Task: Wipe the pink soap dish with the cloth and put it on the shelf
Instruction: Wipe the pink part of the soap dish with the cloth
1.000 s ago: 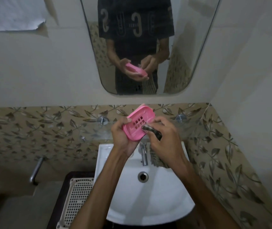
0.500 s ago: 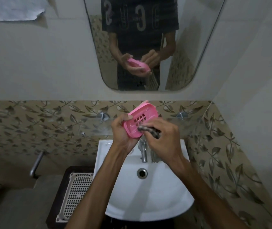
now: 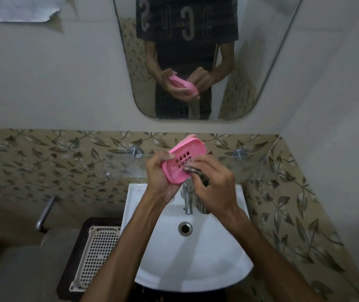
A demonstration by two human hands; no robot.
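Cloth (image 3: 196,174) lower across soap dish (image 3: 182,162)

Both forearms are bare to the edge of the view, with no watch, ring or sleeve on the left hand (image 3: 160,177) or right hand (image 3: 214,188). The mirror's reflection shows a dark short-sleeved T-shirt (image 3: 187,40) with faint stripes and large pale letters across the chest

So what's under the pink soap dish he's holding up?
Below the pink soap dish are the tap and white sink. The left hand hides the dish's underside.

mirrored "S", "G" letters on T-shirt (image 3: 187,29)
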